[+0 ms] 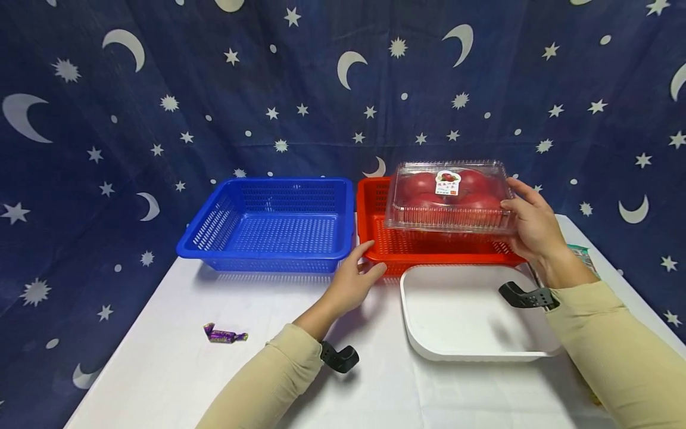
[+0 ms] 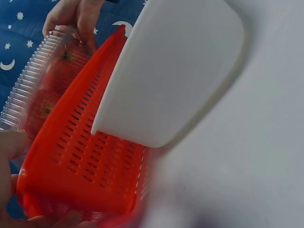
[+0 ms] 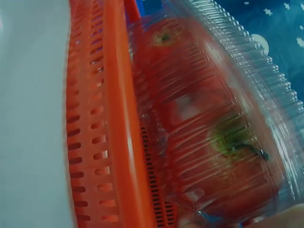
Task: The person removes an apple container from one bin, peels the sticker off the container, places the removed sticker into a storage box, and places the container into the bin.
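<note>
A clear plastic box of tomatoes [image 1: 452, 199] with a white label on its lid is tilted above the red basket [image 1: 439, 260]. My right hand [image 1: 536, 229] grips the box by its right end, thumb on the near side. In the right wrist view, tomatoes [image 3: 209, 128] show through the ribbed wall, close beside the basket's rim [image 3: 126, 118]. My left hand [image 1: 354, 280] holds the basket's near left corner between thumb and fingers. Part of that hold is hidden, though the left wrist view shows fingertips [image 2: 66, 219] at the corner.
A blue basket [image 1: 278, 265] stands left of the red one. The white tub [image 1: 477, 316] sits in front of the red basket. A purple-wrapped candy [image 1: 222, 335] lies at the table's left. Behind my right wrist, a green packet [image 1: 584, 256] is partly hidden. A starry cloth hangs behind.
</note>
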`<action>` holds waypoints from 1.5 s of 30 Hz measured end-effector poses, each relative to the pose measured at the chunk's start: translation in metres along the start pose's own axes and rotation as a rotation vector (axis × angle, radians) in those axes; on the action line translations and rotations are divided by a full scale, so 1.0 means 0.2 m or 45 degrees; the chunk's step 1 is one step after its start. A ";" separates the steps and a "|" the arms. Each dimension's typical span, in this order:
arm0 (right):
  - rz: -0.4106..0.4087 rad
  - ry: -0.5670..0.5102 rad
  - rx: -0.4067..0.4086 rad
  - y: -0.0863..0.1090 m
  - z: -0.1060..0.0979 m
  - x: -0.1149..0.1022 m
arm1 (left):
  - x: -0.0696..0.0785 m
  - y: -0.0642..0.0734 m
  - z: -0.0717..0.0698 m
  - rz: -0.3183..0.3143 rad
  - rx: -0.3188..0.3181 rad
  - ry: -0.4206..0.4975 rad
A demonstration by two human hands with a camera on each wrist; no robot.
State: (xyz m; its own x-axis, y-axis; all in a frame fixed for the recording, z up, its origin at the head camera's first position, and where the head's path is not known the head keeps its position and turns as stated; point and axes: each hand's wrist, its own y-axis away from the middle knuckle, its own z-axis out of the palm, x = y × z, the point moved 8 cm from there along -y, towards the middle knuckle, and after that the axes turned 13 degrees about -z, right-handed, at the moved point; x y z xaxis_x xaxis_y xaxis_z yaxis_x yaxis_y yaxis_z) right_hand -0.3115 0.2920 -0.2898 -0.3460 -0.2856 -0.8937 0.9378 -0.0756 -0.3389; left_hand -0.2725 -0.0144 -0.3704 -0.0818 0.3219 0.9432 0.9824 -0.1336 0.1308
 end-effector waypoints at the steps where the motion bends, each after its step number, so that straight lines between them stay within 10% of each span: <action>1: -0.008 -0.014 0.001 0.00 0.00 -0.01 | 0.00 0.01 0.00 -0.007 -0.013 0.016; 21: -0.077 -0.190 -0.068 0.20 0.13 -0.11 | 0.12 0.21 -0.20 0.004 -0.155 0.128; 37: -0.145 -0.245 -0.170 0.49 0.39 -0.14 | 0.29 0.33 -0.27 0.289 -0.337 0.229; 45: -0.138 -0.141 -0.236 0.58 0.50 -0.10 | 0.26 0.41 -0.37 0.303 -0.237 0.190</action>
State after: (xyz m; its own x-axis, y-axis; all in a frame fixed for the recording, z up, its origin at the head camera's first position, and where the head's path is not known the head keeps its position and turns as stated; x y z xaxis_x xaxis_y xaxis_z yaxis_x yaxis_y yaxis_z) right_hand -0.1928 0.1933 -0.2808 -0.4291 -0.3893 -0.8151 0.8706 0.0621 -0.4880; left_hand -0.2082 -0.0786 -0.2887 0.1090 0.1225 0.9865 0.9304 -0.3619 -0.0579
